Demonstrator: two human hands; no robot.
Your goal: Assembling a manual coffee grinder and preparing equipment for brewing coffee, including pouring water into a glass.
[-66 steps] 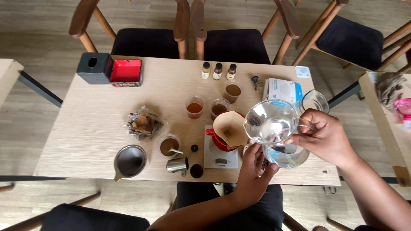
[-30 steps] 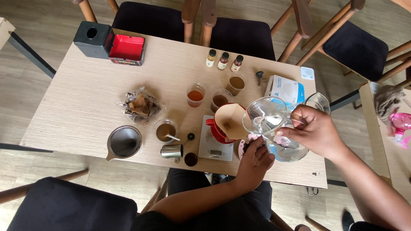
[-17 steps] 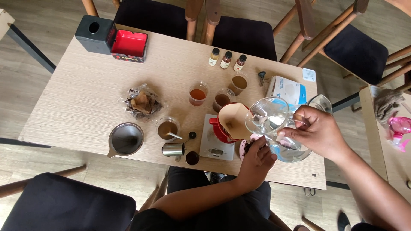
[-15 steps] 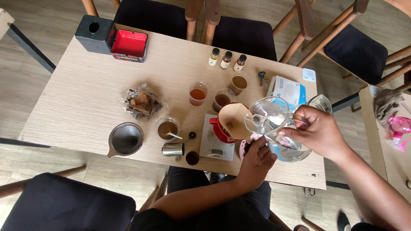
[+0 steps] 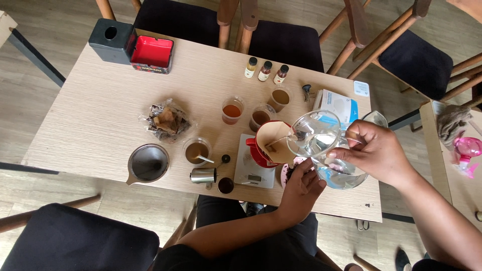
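Over a pale wooden table (image 5: pixel 100 120), a glass carafe (image 5: pixel 321 145) was gripped by right-hand fingers (image 5: pixel 351 153) and tilted toward the red paper-lined dripper (image 5: pixel 268 143), left hand (image 5: pixel 301 188) curled beneath for support.

Near the table's (image 5: pixel 90 115) far right edge, a flat white and blue box (image 5: pixel 337 104), partly hidden behind a tilted glass carafe (image 5: pixel 321 138). Just beyond, at the far right corner, a small white square label (image 5: pixel 361 88). At the far left corner, a red rectangular tin (image 5: pixel 151 54) with a dark printed side band, touching a black cube-shaped box (image 5: pixel 109 39). Toward the near edge, a white scale (image 5: pixel 255 169) with a narrow grey screen (image 5: pixel 255 177). Left of centre, a crumpled clear wrapper (image 5: pixel 165 121) holding brown pieces. Along the far edge, three small bottles (image 5: pixel 264 71) with pale labels.
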